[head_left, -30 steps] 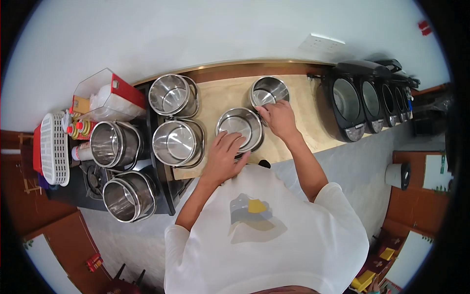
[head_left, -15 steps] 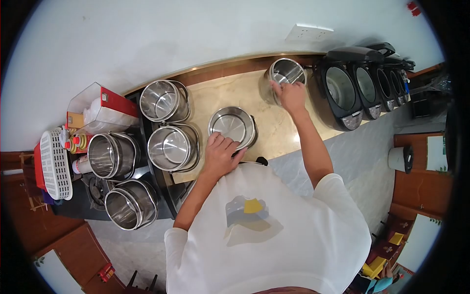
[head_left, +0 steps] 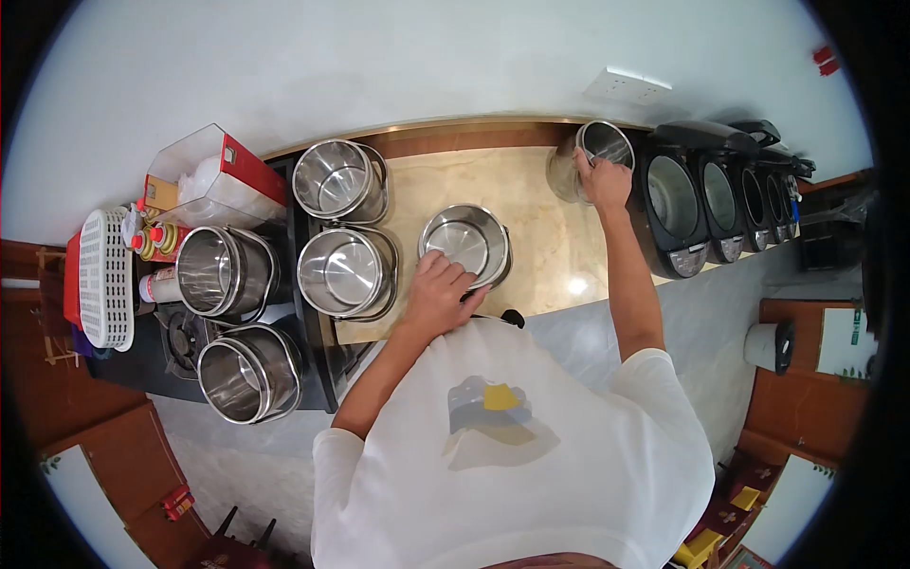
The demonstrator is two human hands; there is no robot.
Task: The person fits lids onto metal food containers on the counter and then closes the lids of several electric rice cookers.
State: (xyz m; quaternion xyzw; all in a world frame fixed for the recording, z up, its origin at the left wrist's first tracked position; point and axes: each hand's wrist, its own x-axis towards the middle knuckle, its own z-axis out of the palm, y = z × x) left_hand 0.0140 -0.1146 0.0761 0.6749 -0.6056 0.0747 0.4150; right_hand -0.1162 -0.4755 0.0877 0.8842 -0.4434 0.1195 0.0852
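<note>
At the right back of the wooden counter, my right hand (head_left: 605, 182) has its fingers closed over the near rim of a steel pot (head_left: 607, 144), beside the first black cooker. A second steel pot (head_left: 464, 239) stands at the counter's middle. My left hand (head_left: 439, 292) rests at its near left rim, thumb and fingers around the edge. Left of it are two more steel pots with wire handles, one at the back (head_left: 332, 178) and one in front (head_left: 341, 273).
Several black cookers (head_left: 675, 197) with raised lids line the right end. On the left, two steel pots (head_left: 210, 270) stand by a gas burner (head_left: 180, 339), near a white basket (head_left: 106, 280) and a clear box with a red side (head_left: 194, 185). The wooden counter (head_left: 540, 275) runs between.
My right hand has moved the steel pot rightward along the counter, from beside the middle pot to near the cookers. My left hand has stayed at the middle pot.
</note>
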